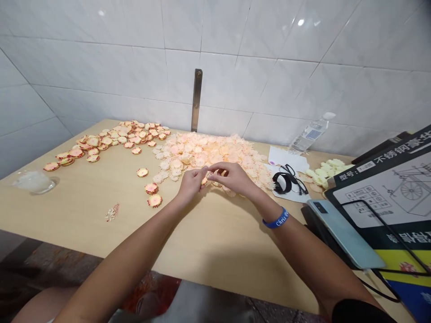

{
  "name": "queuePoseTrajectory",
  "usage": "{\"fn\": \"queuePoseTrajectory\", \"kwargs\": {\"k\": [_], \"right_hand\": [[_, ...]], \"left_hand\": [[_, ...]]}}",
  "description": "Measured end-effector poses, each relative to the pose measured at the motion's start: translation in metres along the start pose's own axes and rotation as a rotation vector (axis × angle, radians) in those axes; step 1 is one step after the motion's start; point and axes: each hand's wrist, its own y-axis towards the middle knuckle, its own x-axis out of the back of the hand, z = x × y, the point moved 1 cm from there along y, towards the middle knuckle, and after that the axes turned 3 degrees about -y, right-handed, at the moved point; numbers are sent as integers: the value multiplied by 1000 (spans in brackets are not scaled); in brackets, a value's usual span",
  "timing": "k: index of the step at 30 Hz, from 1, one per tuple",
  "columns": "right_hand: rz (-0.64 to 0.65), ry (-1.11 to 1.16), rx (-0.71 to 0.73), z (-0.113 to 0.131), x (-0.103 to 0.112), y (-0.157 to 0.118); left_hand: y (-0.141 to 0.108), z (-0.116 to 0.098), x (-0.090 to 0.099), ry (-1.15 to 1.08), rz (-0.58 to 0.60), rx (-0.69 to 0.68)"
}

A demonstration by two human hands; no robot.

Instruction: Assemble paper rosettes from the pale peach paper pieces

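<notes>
My left hand [193,183] pinches a small yellow-and-pink petal disc [204,181] between thumb and fingers. Bent over it from the right, my right hand [230,177] has its fingertips closed at the disc's edge; they hide most of it. Just behind both hands spreads a heap of thin, pale pink, jagged-edged petal discs [205,150]. Left of my left hand lie a few thicker red-edged flowers [155,200], apart from one another. Many more such flowers [128,134] are gathered along the table's back left.
A clear dish of white paste [35,183] stands at the left. Small pale stamen-like bits [112,212] lie nearer. Rightward are black glasses [298,181], a plastic bottle [310,137], cream petals [328,171], a phone [346,235] and a printed box [387,193]. Behind the table [188,246] rises a tiled wall.
</notes>
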Motion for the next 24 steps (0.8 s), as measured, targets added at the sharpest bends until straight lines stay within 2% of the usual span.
{"fn": "queuePoseTrajectory", "kwargs": {"k": [5, 9, 12, 15, 18, 20, 22, 24], "right_hand": [[-109, 155, -83, -1, -6, 0], [-187, 309, -192, -9, -6, 3], [-361, 258, -190, -19, 1, 8], [-505, 5, -159, -32, 15, 14], [-465, -387, -77, -41, 25, 16], [-420, -520, -37, -41, 27, 15], [-371, -496, -20, -35, 26, 13], [-276, -365, 1, -25, 22, 10]], "left_hand": [[0, 4, -2, 72, 95, -154], [1, 7, -8, 71, 96, -188], [0, 7, -9, 74, 118, -160], [-3, 4, -11, 85, 166, -103], [-3, 1, -13, -41, 180, 17], [-2, 1, -14, -115, 159, 89], [0, 2, -12, -124, 115, 120], [1, 3, -9, -71, 55, 116]]}}
